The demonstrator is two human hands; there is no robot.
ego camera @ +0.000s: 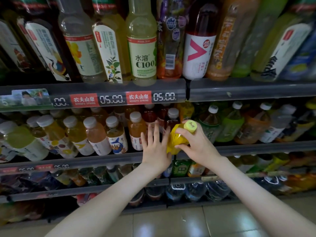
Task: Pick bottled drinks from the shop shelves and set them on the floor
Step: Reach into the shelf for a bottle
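Grey metal shelves [248, 88] fill nearly everything ahead of me, tier over tier, each packed with bottled drinks that lean toward me in the wide lens. Below them a strip of pale glossy floor tiles [222, 219] shows bright reflections. Along the front edge of the tier above my hands runs a price strip [112, 99] with red brand tags and 05.00 in white digits, and above it stands a pale green bottle marked C100 [142, 60] among teas and juices. The tier at the height of my hands ends in a plain dark front rail [256, 147], and the open room I have is the gap between that rail and me, over the tiles. The yellow bottle [175, 142] is out in front of this rail, tilted, its yellow cap [190, 126] pointing up and to the right and its base down at rail level. My right hand [198, 147] grips it: the fingers [180, 130] curl round the neck just under the cap, and the thumb presses the body lower down. My left hand [154, 151] is flat, its fingers [156, 132] straight and spread, pointing up across the row of white-capped bottles [136, 130]. Its edge lies just beside the yellow bottle's left side; whether it touches I cannot tell.
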